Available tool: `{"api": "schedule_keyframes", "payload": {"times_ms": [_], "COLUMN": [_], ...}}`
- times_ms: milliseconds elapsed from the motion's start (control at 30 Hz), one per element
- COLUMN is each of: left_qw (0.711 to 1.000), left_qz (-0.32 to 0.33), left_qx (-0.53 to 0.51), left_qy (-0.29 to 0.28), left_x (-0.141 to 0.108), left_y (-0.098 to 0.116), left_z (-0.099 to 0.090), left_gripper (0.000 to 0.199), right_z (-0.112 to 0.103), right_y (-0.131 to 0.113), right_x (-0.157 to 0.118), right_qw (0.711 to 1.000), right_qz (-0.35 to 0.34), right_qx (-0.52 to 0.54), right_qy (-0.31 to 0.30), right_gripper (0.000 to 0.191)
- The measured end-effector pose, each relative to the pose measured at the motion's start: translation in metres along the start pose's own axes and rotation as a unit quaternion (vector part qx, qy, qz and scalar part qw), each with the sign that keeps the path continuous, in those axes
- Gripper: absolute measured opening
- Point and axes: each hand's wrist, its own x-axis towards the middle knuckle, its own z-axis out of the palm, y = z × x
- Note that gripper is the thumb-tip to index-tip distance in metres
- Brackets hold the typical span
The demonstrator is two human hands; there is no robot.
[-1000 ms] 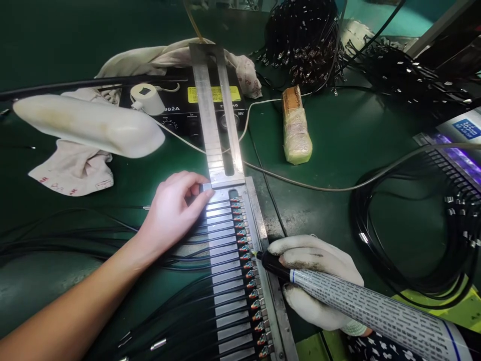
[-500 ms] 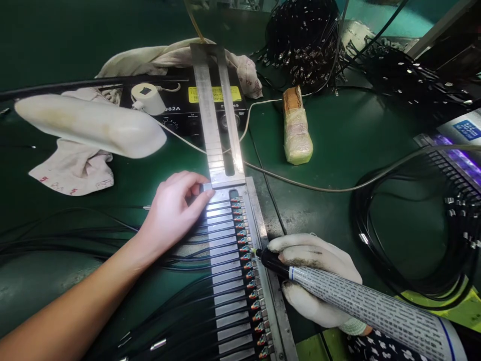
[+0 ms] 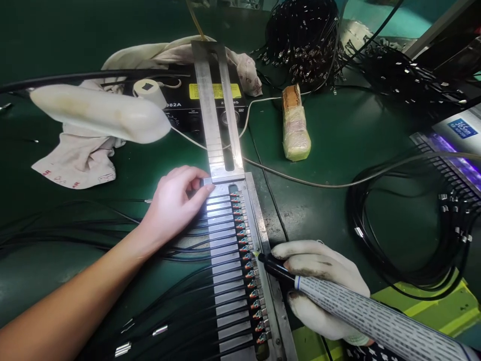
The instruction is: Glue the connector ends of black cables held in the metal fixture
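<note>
My bare left hand [image 3: 175, 200] grips the left edge of a metal fixture [image 3: 230, 271] near its upper end, thumb on top and fingers curled at the side. Black cables [image 3: 227, 296] lie side by side across the fixture, ending in a row of small connectors [image 3: 252, 281] with coloured wires. Gloved in white, my right hand [image 3: 326, 286] is closed around a glue tube [image 3: 353, 306] with a printed label and black nozzle. Its greenish tip is at the connectors midway down the row. A slotted metal plate [image 3: 205, 95] extends from the fixture's far end.
Behind the plate stands a black dispenser box [image 3: 180, 113]. A white, elongated object [image 3: 101, 113] and cloth [image 3: 78, 160] lie left. A wrapped block [image 3: 295, 123], coiled cables [image 3: 361, 250] and a lit 365nm lamp [image 3: 460, 130] are right. A thin hose [image 3: 315, 185] crosses the table.
The nozzle tip has moved a short way down the connector row, toward me. My left hand keeps its hold on the fixture. The whole view has shifted slightly.
</note>
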Motion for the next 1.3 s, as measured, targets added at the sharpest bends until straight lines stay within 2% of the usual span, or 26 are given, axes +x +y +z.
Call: {"api": "schedule_keyframes", "payload": {"times_ms": [267, 1300], "left_qw": [1.0, 1.0], "left_qz": [0.0, -0.003], "left_qx": [-0.002, 0.002], "left_qy": [0.0, 0.01], "left_x": [0.0004, -0.0001], "left_y": [0.001, 0.0], "left_z": [0.0003, 0.0016], "left_gripper": [0.023, 0.022], "right_z": [0.0065, 0.0045], "right_y": [0.009, 0.0061], "right_x": [-0.0025, -0.0022], "right_qw": [1.0, 1.0], "right_qz": [0.015, 0.01], "right_qx": [0.014, 0.023], "right_qy": [-0.003, -0.004], "right_gripper": [0.03, 0.026]}}
